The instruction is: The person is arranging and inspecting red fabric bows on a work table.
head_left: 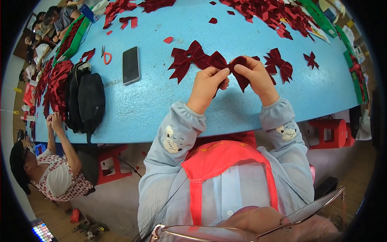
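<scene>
Between my two hands, just above the blue table [157,105], is a dark red velvet bow [218,60]. My left hand [209,86] pinches it near its middle with thumb and forefinger. On its right loop, the thumb and fingers of my right hand [256,78] are closed. The two hands nearly meet at the bow's centre, so the knot is partly hidden. Behind my left hand lies another dark red bow [188,60] with notched tails. To the right of my right hand rests one more bow [279,65], and a smaller one [311,60] lies beyond it.
A phone [130,66], orange-handled snips [107,57] and a black bag [92,101] lie on the left. Red velvet pieces [266,16] heap at the far side. Green trays [74,44] line the edges. At the left, a co-worker [56,173] handles red ribbon.
</scene>
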Demonstrator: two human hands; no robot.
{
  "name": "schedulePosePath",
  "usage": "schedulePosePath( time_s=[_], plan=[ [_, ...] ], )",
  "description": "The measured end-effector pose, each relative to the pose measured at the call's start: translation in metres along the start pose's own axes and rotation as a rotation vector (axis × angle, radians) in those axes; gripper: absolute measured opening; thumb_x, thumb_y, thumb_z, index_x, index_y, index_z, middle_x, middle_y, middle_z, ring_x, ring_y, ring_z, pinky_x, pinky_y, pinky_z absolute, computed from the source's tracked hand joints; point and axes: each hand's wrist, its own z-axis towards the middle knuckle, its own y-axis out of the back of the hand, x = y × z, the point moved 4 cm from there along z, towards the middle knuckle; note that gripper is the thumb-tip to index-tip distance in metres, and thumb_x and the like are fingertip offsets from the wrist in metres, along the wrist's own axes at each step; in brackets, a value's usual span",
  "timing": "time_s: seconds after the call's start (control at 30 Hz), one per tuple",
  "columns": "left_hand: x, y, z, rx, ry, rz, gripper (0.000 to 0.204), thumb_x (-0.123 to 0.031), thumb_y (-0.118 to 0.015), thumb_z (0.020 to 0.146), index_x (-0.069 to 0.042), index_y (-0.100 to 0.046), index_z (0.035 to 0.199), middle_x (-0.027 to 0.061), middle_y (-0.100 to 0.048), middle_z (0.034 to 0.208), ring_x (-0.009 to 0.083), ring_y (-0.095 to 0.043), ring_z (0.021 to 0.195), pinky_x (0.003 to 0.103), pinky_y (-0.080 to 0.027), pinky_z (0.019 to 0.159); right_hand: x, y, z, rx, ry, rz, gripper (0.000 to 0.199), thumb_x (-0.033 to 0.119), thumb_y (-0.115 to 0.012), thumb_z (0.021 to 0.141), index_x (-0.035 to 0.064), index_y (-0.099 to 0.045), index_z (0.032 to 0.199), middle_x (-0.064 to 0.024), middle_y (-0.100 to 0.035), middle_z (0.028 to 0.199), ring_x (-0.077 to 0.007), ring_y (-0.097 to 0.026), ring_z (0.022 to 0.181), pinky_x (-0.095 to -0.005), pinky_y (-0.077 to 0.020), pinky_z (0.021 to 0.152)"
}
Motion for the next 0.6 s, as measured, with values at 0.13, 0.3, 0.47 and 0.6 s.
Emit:
schedulePosePath(
  time_s=[0.13,0.3,0.47,0.6],
  plan=[
    [0.0,0.0,-0.002,-0.047,-0.159,0.264,0.02,-0.018,-0.059,0.086,0.002,-0.06,0.09,0.0034,-0.062,0.078,0.0099,-0.055,0.066,0.024,-0.044,0.061,-0.014,0.015,0.005,-0.025,0.021,-0.034,0.018,0.01,-0.058,0.084,0.0002,-0.063,0.097,-0.0006,-0.061,0.088,-0.007,-0.054,0.08,-0.0199,-0.0417,0.07],
    [-0.03,0.042,-0.118,-0.287,-0.477,0.742,0.013,-0.012,-0.058,0.086,0.0,-0.06,0.09,0.0059,-0.06,0.085,0.0149,-0.054,0.072,0.026,-0.044,0.064,0.016,-0.018,-0.038,-0.157,-0.025,-0.091,0.016,0.01,-0.06,0.081,0.0016,-0.062,0.094,-0.0002,-0.06,0.084,-0.0077,-0.053,0.077,-0.0213,-0.0417,0.07],
    [-0.012,0.069,-0.247,-0.325,-0.686,1.13,0.01,-0.008,-0.06,0.08,-0.002,-0.06,0.088,0.0108,-0.057,0.082,0.0251,-0.055,0.076,0.033,-0.044,0.067,0.005,-0.032,-0.12,-0.213,0.067,0.02,0.014,0.005,-0.059,0.082,0.0038,-0.061,0.095,0.0004,-0.059,0.086,-0.0081,-0.054,0.077,-0.0209,-0.0424,0.071],
    [0.0,0.07,-0.281,-0.333,-0.832,1.303,0.007,-0.007,-0.062,0.075,-0.005,-0.06,0.082,0.0093,-0.055,0.078,0.0276,-0.053,0.077,0.037,-0.043,0.068,-0.034,-0.055,-0.154,-0.211,0.002,0.196,0.012,0.007,-0.059,0.084,0.0053,-0.061,0.095,0.0006,-0.06,0.086,-0.0089,-0.055,0.075,-0.0223,-0.0456,0.068]
  ],
)
